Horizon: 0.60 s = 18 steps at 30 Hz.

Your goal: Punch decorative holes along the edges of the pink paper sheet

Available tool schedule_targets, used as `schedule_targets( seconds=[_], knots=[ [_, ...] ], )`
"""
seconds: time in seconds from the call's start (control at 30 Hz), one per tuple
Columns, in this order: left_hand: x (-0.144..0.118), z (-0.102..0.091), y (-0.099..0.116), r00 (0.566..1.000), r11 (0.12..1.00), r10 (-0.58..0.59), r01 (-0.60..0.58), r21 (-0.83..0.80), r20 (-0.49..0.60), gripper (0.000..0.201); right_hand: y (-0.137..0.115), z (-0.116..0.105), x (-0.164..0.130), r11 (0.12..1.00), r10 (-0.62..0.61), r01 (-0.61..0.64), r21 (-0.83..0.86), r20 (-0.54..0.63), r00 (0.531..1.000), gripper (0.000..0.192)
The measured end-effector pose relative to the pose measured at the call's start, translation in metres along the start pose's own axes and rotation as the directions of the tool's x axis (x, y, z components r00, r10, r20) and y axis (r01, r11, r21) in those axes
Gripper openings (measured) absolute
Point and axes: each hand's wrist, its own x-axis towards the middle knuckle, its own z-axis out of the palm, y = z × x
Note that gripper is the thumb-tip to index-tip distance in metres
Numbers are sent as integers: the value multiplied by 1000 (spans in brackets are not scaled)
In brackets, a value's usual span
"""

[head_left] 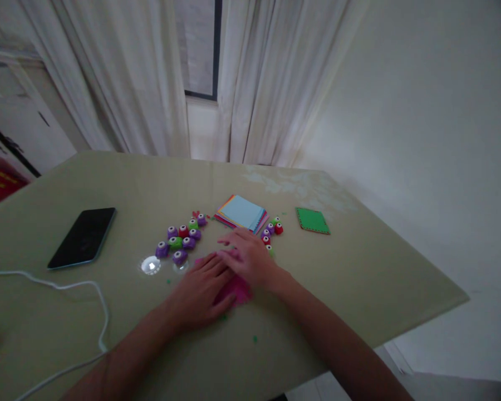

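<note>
Both of your hands lie flat on a pink sheet of paper (237,287) near the middle of the table (359,278). Your left hand (200,289) presses it palm down with fingers spread; your right hand (248,259) covers its far edge, fingers extended, gripping nothing that shows. Most of the sheet is hidden, so whether it is folded or punched cannot be told.

Small paper scraps (255,338) near the sheet suggest some punching is already done. A green card (312,220), far right, lies apart and looks finished along its edge.

The stack of coloured paper (242,213) appears largely unused. Two clusters of small punches (181,239) stand idle beyond your hands. A phone (83,236) and a white cable (67,284) lie to the left.
</note>
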Motion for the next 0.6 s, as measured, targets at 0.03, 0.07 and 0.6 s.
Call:
schedule_targets(
  seconds=[0.03,0.07,0.6],
  knots=[
    [-1,1,1,1000,1000,-11,11,-10,3,61,-6,10,17,999,-41,40,15,58,997,21],
    [-2,3,2,1000,999,-28,28,-17,6,63,-12,20,33,995,-102,98,33,131,986,23],
    [0,-1,6,1000,995,-26,24,-94,-16,72,11,-30,-13,989,67,-74,128,54,996,21]
  ],
)
